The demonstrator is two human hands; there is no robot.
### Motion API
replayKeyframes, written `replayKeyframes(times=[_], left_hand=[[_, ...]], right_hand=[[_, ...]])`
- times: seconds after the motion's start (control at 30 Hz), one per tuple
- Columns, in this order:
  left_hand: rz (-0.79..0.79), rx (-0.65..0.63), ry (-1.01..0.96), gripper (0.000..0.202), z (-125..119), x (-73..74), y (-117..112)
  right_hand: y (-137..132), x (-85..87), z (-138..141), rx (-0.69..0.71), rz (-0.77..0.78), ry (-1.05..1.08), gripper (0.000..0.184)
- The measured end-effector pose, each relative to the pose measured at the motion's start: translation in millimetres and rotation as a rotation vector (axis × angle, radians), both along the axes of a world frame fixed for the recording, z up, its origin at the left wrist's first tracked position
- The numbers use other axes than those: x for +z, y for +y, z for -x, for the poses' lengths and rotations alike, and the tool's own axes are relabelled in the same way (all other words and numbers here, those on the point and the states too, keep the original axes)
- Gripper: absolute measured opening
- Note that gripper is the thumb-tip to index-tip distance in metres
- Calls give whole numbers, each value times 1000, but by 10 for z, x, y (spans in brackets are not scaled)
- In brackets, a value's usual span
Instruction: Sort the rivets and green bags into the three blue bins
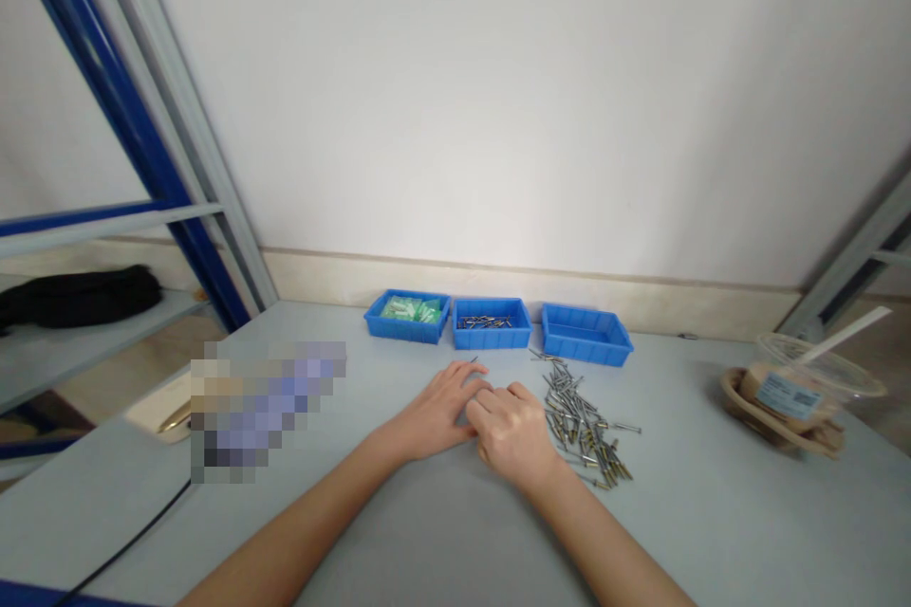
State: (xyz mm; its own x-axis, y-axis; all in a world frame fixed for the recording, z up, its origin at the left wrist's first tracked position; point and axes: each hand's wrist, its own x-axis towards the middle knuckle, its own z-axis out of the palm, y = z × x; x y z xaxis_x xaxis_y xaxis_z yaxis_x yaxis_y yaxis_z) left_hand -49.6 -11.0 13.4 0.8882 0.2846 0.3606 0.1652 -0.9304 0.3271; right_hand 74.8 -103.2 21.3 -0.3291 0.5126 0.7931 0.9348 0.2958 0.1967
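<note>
The left hand (434, 413) and right hand (512, 436) meet together on the grey tabletop (712, 512), any grip hidden, just beside a loose heap of slender steel pins (587, 422), below three ribbed blue plastic bins (491, 324).

SITE: light assembly workshop | BASIS: blue steel shelving frame (135, 133); grey worktop (683, 417); three blue plastic parts bins (491, 324) in a row; loose metal fasteners (587, 422) spread below them

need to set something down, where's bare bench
Free bench lies between the loose metal pins and the clear lidded tub. Another patch lies between your forearms. Crowded: your left hand and right hand, the pins, and under the blue bins.
</note>
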Motion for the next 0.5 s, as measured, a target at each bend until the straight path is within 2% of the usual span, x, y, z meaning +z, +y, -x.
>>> replayKeyframes(times=[0.13,0.37,0.5], left_hand=[[25,-43,-16,41,-32,-73,-37],[-29,-12,-17,37,-18,-223,50],[-53,-4,-13,37,-27,-241,59]], right_hand=[[-20,19,5,18,-35,2,30],[-54,88,69,64,-135,32,40],[-47,109,76,59,-151,40,39]])
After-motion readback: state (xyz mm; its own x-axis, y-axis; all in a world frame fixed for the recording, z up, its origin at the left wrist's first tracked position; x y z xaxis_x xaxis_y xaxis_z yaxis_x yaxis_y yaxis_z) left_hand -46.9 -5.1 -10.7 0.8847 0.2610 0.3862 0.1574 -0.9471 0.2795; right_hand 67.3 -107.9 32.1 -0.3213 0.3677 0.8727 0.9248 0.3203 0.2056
